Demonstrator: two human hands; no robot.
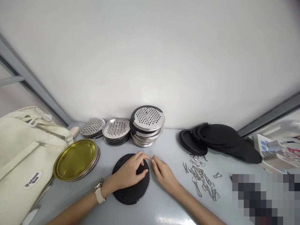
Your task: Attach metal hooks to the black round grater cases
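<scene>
A round black plate (pixel 131 193) with a thin metal edge lies flat on the table in front of me. My left hand (pixel 131 170) rests across it, thumb and fingers apart, the index finger reaching past its upper right rim. Beside that rim my right hand (pixel 162 172) is closed in a pinch on a small wire clip (pixel 149 159), mostly hidden by the fingertips. The left index fingertip is close to this clip; whether it touches is unclear. To the right lies a loose pile of silver wire clips (pixel 199 175).
At the back stand stacks of round metal graters (pixel 150 118), (pixel 116 128), (pixel 92 127). Gold round lids (pixel 76 159) are stacked left, beside a cream bag (pixel 25 156). Black discs (pixel 217 137) overlap at the back right, near a white box (pixel 264 148). A wall closes off the back.
</scene>
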